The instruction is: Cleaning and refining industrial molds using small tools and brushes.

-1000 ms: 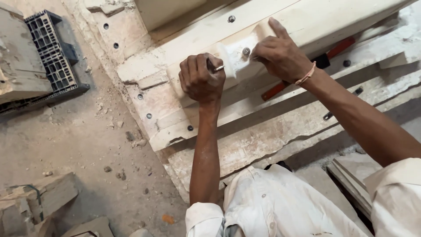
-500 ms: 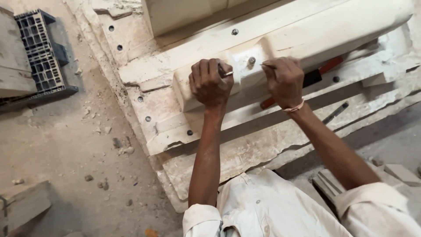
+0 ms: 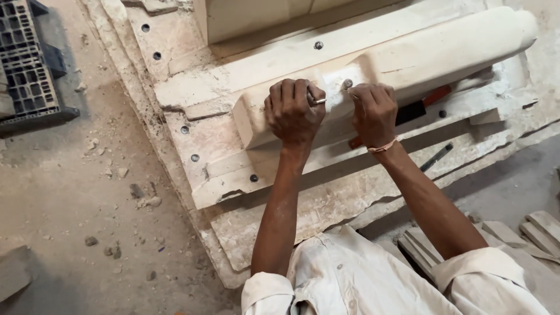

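Pale, dusty stone fills most of the head view: a long rounded stone moulding (image 3: 408, 55) lies across a stepped stone slab (image 3: 227, 151) that is drilled with a row of small dark holes. The left hand (image 3: 293, 111) rests on the front face of the moulding near its left end, its fingers curled shut around a thin metal tool (image 3: 318, 101) whose shiny end sticks out to the right of the knuckles. The right hand (image 3: 373, 111) sits just beside it, also closed, with a thin orange thread band on the wrist; it seems to pinch something slender near a small round metal stud (image 3: 347, 84) set in a whiter, freshly worked patch of the stone, but what it holds is too small to tell. Both hands touch the moulding, close together with the white patch between them. Behind the right hand, a red and black handled tool (image 3: 423, 105) lies in the groove under the moulding, and a dark metal rod (image 3: 436, 156) lies on the lower ledge, well apart from the hands. At the far left, a dark plastic crate (image 3: 26, 64) stands on the gritty floor (image 3: 76, 210), which is strewn with small stone chips. Stacked flat stone pieces (image 3: 525, 233) lie at the lower right, near the person's pale dusty shirt.
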